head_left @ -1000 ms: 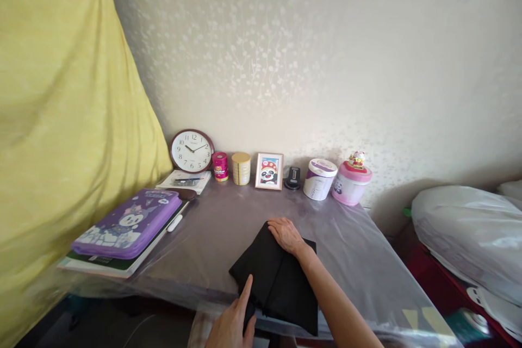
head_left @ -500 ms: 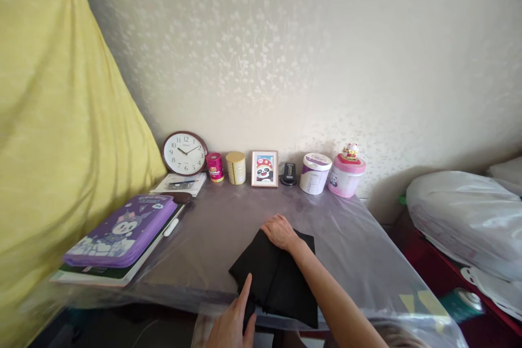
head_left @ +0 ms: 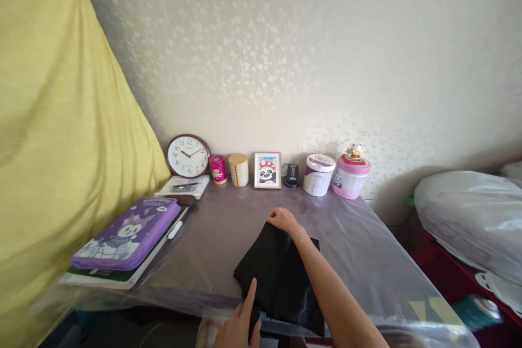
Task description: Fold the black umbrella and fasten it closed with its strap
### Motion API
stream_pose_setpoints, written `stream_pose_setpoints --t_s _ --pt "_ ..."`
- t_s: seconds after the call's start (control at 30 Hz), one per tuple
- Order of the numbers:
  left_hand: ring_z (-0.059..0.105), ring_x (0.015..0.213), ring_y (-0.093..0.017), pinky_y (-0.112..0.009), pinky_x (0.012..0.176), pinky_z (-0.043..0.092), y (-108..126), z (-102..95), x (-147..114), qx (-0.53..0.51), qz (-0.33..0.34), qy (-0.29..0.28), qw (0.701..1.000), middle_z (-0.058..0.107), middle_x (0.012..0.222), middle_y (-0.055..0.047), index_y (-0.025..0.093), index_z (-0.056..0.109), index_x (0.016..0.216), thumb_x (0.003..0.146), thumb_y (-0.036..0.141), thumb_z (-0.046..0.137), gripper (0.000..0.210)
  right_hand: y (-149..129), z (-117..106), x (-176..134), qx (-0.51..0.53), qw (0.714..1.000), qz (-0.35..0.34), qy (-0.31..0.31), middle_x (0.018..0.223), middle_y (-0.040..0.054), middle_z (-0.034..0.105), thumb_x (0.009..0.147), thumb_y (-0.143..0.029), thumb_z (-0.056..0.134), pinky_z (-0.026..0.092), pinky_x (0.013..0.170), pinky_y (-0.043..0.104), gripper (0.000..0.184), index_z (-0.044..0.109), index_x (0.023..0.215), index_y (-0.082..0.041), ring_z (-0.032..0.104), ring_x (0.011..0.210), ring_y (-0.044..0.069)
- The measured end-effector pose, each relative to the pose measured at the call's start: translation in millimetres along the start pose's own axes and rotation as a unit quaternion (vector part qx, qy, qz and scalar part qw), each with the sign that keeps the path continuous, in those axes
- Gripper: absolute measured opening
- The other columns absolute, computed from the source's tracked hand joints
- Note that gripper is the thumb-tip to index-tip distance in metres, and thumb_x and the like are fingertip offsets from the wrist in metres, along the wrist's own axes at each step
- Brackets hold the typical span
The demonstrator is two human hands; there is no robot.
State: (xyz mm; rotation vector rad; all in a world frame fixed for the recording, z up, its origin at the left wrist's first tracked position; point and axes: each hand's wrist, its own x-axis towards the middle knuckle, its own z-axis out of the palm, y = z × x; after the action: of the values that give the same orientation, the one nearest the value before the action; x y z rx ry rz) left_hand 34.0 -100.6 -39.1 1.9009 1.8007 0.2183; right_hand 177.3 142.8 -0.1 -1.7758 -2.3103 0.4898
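1. Fingers of the R hand are together, bunched on the far edge of the black fabric; can't see the thumb's hold fully. Arm comes in from approx 5 o'clock.
2. L hand, at the fabric's 7, has index stretched out along the cloth; thumb + other fingers seem clamped round a dark, handle-like bit of it, mostly hidden.
3. Fabric itself: near edge of the table, dial centre for my directions (12 = wall). Panels fan out toward 12 and 5, w/ lower corner nr the table's edge.
4. Just changed: half a sec ago R hand was spread flat on the cloth; now the wrist is arched & fingertips are drawn in at the far edge. L hand's grip looks the same.
5. For the handling, I'd say that means R has gone from pressing to pinching, L staying as anchor.
6. Around: purple case at 10, wall clock at 11, photo frame at 12, pink tub at 1. None touched.
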Motion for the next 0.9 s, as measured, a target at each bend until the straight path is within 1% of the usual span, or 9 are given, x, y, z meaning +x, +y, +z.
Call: stream_pose_setpoints --t_s 0.23,0.37,0.47,0.53,0.63,0.7,0.77,0.83,0.9 --pt "0.063 0.083 -0.016 -0.021 0.069 0.043 -1 3.6 3 0.034 -0.012 0.008 0.999 0.060 0.116 -0.007 0.025 0.004 0.142 0.083 0.022 0.033 0.066 -1 7 2 0.015 0.998 0.054 0.010 0.093 0.0083 0.070 0.075 -0.024 0.049 0.043 0.068 0.025 0.025 0.070 0.088 -0.021 0.063 0.089 0.021" --pt "0.063 0.077 -0.015 -0.020 0.066 0.043 1 0.3 3 0.024 -0.024 -0.010 0.999 0.062 0.113 -0.006 0.026 0.002 0.142 0.083 0.022 0.033 0.066 1 5 1 0.028 0.997 0.064 0.021 0.092 0.0086 0.070 0.081 -0.029 0.043 0.043 0.068 0.024 0.029 0.070 0.087 -0.020 0.063 0.088 0.020" --pt "0.064 0.081 -0.017 -0.022 0.065 0.044 3 -1.9 3 0.029 -0.035 -0.024 0.999 0.059 0.119 -0.007 0.027 0.002 0.142 0.083 0.022 0.034 0.067 2 3 -1 0.038 0.998 0.051 0.023 0.085 0.0055 0.070 0.079 -0.034 0.050 0.042 0.065 0.024 0.023 0.070 0.081 -0.023 0.064 0.084 0.020" --pt "0.064 0.083 -0.017 -0.022 0.067 0.044 4 -2.5 4 0.030 -0.039 -0.027 0.998 0.057 0.121 -0.006 0.027 0.003 0.142 0.083 0.021 0.034 0.067 0 0 -3 0.039 0.997 0.048 0.041 0.086 0.0066 0.070 0.078 -0.031 0.052 0.042 0.065 0.025 0.020 0.069 0.080 -0.021 0.064 0.083 0.021" --pt "0.063 0.087 -0.015 -0.020 0.073 0.043 4 -2.6 4 0.019 -0.049 -0.029 0.998 0.057 0.122 -0.005 0.026 0.003 0.142 0.082 0.019 0.036 0.069 -8 -8 -14 0.039 0.994 0.033 0.095 0.097 0.0088 0.067 0.086 -0.026 0.042 0.042 0.072 0.026 0.025 0.066 0.089 -0.020 0.061 0.090 0.020" --pt "0.062 0.091 -0.015 -0.018 0.074 0.043 5 -2.7 4 0.011 -0.054 -0.028 0.998 0.056 0.124 -0.005 0.026 0.001 0.142 0.083 0.020 0.035 0.068 -14 -13 -30 0.047 0.992 -0.003 0.121 0.100 0.0062 0.065 0.089 -0.028 0.038 0.040 0.077 0.025 0.027 0.064 0.094 -0.022 0.059 0.093 0.017" --pt "0.062 0.092 -0.015 -0.019 0.073 0.044 5 -3.0 3 0.007 -0.055 -0.025 0.998 0.054 0.127 -0.005 0.025 0.000 0.142 0.084 0.021 0.035 0.068 -18 -13 -51 0.057 0.988 -0.068 0.128 0.097 0.0031 0.065 0.091 -0.033 0.038 0.039 0.081 0.022 0.026 0.063 0.093 -0.024 0.057 0.094 0.014" --pt "0.062 0.095 -0.017 -0.020 0.075 0.044 5 -3.2 3 0.009 -0.049 -0.017 0.999 0.052 0.130 -0.005 0.024 0.002 0.142 0.082 0.021 0.037 0.069 -19 -9 -73 0.072 0.969 -0.209 0.107 0.092 0.0030 0.066 0.091 -0.033 0.038 0.040 0.080 0.022 0.027 0.063 0.091 -0.022 0.058 0.089 0.013" --pt "0.062 0.097 -0.017 -0.021 0.078 0.044 5 -2.9 2 0.017 -0.033 -0.004 0.999 0.051 0.130 -0.005 0.022 0.005 0.142 0.081 0.020 0.037 0.069 -16 1 -89 0.058 0.954 -0.285 0.075 0.092 0.0030 0.067 0.090 -0.035 0.042 0.038 0.088 0.025 0.025 0.064 0.089 -0.022 0.058 0.091 0.014"
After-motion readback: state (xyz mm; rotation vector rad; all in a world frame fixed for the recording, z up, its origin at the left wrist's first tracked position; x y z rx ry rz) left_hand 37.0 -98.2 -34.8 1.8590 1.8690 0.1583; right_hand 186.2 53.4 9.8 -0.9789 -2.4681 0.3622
